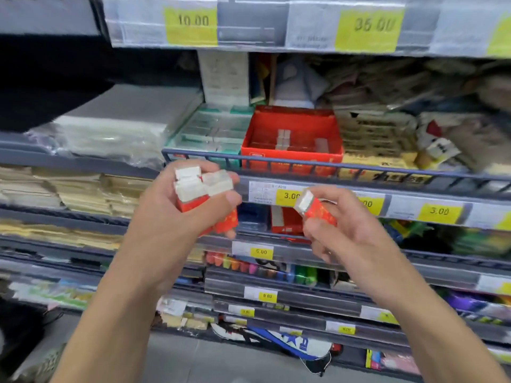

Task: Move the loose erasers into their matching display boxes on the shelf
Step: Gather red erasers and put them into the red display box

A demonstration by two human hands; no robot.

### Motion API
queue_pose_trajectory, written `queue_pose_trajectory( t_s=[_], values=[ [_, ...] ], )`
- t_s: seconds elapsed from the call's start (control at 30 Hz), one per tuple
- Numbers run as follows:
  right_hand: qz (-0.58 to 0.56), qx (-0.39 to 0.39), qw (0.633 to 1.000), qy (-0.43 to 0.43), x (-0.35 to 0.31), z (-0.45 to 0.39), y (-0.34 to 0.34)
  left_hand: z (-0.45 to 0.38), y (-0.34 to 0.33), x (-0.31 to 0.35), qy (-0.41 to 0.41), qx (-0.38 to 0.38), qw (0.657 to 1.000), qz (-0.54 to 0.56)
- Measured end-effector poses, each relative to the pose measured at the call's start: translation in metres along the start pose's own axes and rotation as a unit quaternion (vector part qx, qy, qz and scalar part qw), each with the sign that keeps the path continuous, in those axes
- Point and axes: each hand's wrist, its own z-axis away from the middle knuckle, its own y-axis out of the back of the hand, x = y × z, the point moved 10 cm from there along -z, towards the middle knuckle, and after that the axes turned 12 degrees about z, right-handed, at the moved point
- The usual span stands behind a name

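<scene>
We hold a bunch of erasers (203, 193) in the left hand (177, 214) and a single eraser (315, 207) in the right hand (345, 233), both in front of the shelf (387, 175), below its front rail. All have white bodies in red sleeves.

Progress: the red box (291, 135) sits on the shelf just behind the front rail, between a stack of clear green-edged packs (213, 128) on its left and a yellow box (378, 161) on its right. It looks mostly empty; we make out only a few pale erasers standing near its middle and toward its right side. We judge the job early to midway: the sleeves match the red box, so everything in hand appears bound for it, and none of it has been put in yet. Whether other loose erasers lie elsewhere on the shelf we cannot tell; the picture is blurred.

Fingers: the left hand is clamped around the bunch, the thumb across the front of the red sleeves, the white ends sticking up past the fingers. We count about four or five, not certain. The right hand pinches its eraser by the sleeve between thumb and forefinger, the white end pointing up and left; the remaining fingers are curled loosely underneath, touching nothing we can see.
</scene>
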Motion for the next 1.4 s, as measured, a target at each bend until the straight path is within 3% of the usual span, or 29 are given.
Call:
queue_pose_trajectory(
  t_s=[0.17,0.37,0.53,0.73,1.0,1.4],
  values=[
    [0.058,0.043,0.994,0.077,-0.051,-0.02,0.04,-0.024,-0.03,0.022,-0.034,-0.02,0.999,0.006],
    [0.241,0.088,0.958,0.128,-0.091,-0.052,0.083,-0.044,-0.037,0.03,-0.047,0.001,0.999,-0.001],
    [0.429,0.082,0.897,0.071,-0.086,-0.095,0.095,-0.058,-0.029,0.032,-0.036,0.022,0.999,-0.001],
    [0.543,0.067,0.837,0.008,-0.07,-0.145,0.086,-0.078,-0.024,0.028,-0.011,0.012,1.0,0.01],
    [0.595,0.082,0.8,-0.004,-0.071,-0.162,0.074,-0.096,-0.012,0.023,0.021,0.003,0.999,0.027],
    [0.607,0.046,0.793,-0.024,-0.074,-0.161,0.066,-0.104,-0.015,0.016,0.06,-0.039,0.997,0.03]
  ],
)
